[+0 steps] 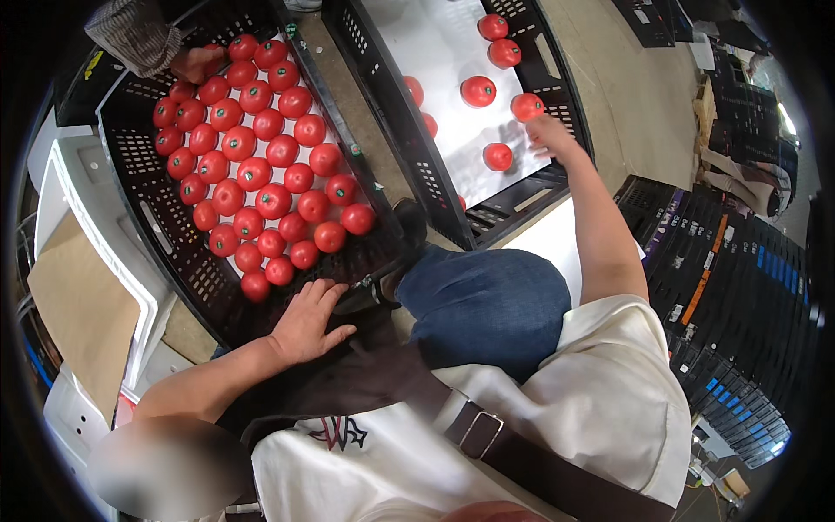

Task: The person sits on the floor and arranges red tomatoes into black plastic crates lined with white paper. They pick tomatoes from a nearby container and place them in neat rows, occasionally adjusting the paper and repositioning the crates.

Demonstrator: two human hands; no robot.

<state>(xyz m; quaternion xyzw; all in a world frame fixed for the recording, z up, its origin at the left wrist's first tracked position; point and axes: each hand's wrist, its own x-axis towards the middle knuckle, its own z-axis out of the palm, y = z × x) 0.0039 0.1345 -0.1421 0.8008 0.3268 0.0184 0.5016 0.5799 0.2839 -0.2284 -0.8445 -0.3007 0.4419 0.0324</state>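
Many red tomatoes (pixel 253 173), most bearing small green stickers, lie stem-down or stem-hidden on white lining in a black plastic crate (pixel 140 196). My left hand (pixel 312 320) rests with fingers spread on that crate's near rim and holds nothing. A second black crate (pixel 417 153), lined with a white sheet (pixel 450 140), holds several spaced tomatoes (pixel 478 91). My right hand (pixel 551 137) is over its right side, fingertips just below a tomato (pixel 527 107); whether they touch it I cannot tell. Another tomato (pixel 498 157) lies to the left of this hand.
Another person's gloved or sleeved hand (pixel 192 64) reaches into the full crate's far left corner. White plastic trays with brown paper (pixel 85 307) stand at the left. Stacked black crates (pixel 730 280) rise at the right, and a person's legs (pixel 743 183) show beyond them.
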